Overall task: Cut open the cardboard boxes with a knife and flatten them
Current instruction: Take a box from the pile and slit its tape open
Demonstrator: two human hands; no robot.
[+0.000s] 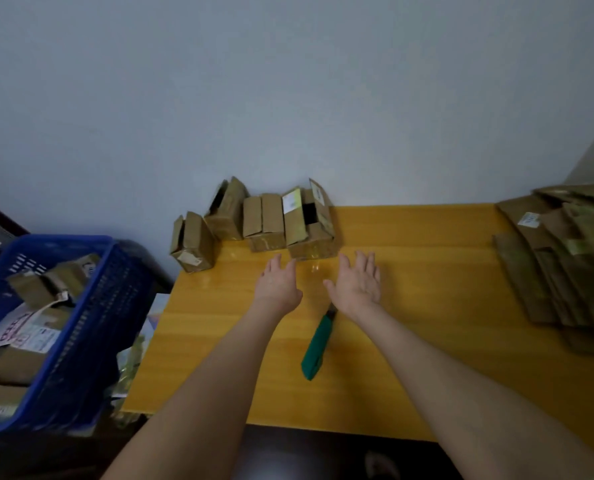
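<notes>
- Cardboard boxes point(266, 216) stood at the bench's point(427, 306) far edge, centre frame; probably light and stiff, best gripped by opposite walls.
- Left hand point(278, 282) and right hand point(358, 282) hovered near them, fingers spread, empty.
- Green knife point(318, 344) lay lower centre.

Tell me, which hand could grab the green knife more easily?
Probably the right hand: the knife lies with its tip just by that wrist. The left hand is open too, but farther from it.
</notes>
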